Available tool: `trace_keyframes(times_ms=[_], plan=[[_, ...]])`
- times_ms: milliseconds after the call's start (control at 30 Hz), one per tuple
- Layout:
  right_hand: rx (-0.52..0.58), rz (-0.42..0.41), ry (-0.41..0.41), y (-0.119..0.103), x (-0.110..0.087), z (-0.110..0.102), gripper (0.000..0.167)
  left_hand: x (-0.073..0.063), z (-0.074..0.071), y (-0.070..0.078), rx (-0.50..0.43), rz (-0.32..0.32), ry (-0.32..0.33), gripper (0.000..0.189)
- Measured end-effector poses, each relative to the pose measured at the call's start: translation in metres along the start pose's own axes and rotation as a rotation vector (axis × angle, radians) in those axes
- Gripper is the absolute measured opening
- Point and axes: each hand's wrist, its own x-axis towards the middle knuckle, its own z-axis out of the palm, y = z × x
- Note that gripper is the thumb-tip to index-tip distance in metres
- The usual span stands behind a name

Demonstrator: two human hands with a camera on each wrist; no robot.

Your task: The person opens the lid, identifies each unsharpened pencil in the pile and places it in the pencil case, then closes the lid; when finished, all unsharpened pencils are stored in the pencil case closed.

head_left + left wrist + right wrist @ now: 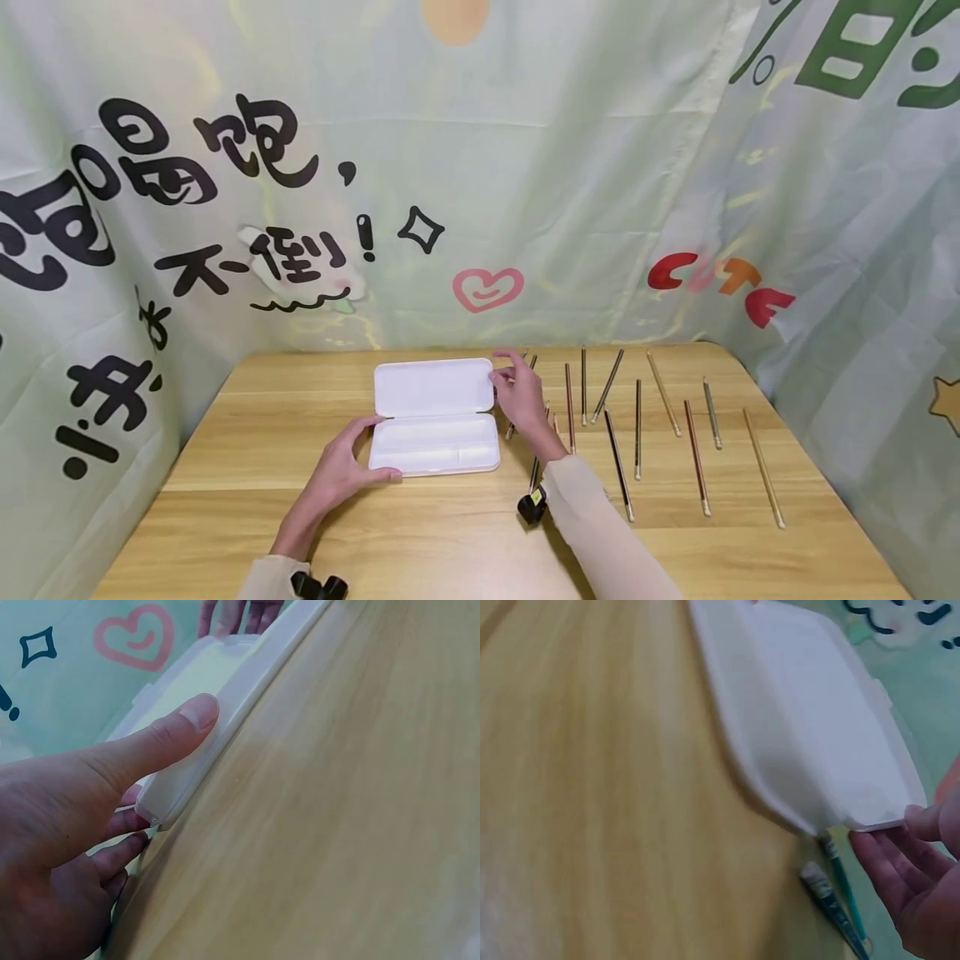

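Note:
A white pencil case lies open on the table, its lid (433,388) raised at the back and its shallow base (412,440) in front, with a small divider near the right end. My left hand (341,468) grips the base's left end; the thumb (176,735) lies along the front wall and the fingers reach round the end. At the right side my right hand (522,400) pinches the lid's edge, with thumb and fingers on its corner in the right wrist view. Close beside that hand lie pencils, partly hidden by the forearm.
Several pencils (638,429), dark, brown and natural wood, are spread over the right half of the wooden table (442,533). A printed cloth (585,208) hangs behind the back edge and along both sides. Black cameras (532,506) sit on the wrists.

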Motion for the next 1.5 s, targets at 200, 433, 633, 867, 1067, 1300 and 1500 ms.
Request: trace_keyframes(times_ms=[200, 433, 633, 867, 1067, 1300, 1500], plan=[[-0.041, 0.040, 0.037, 0.008, 0.005, 0.000, 0.021, 0.001, 0.003, 0.001, -0.036, -0.014, -0.055, 0.096], [-0.059, 0.061, -0.001, 0.011, 0.007, -0.003, 0.023, 0.000, 0.003, -0.001, -0.033, -0.018, -0.054, 0.094], [-0.063, 0.069, -0.016, 0.013, 0.007, -0.003, 0.025, 0.001, 0.003, -0.001, -0.017, -0.023, -0.056, 0.092], [-0.045, 0.046, -0.044, 0.010, 0.001, -0.003, 0.029, 0.001, -0.002, -0.004, 0.054, -0.023, -0.066, 0.092], [-0.045, 0.008, -0.067, 0.004, -0.003, -0.004, 0.033, 0.001, -0.004, -0.005, 0.075, -0.017, -0.052, 0.090], [-0.068, -0.045, -0.109, -0.007, -0.010, -0.014, 0.035, -0.001, -0.004, -0.004, 0.066, -0.017, -0.033, 0.090], [-0.062, -0.081, -0.126, -0.014, -0.020, -0.032, 0.038, 0.000, -0.001, -0.007, 0.075, -0.021, -0.022, 0.090]])
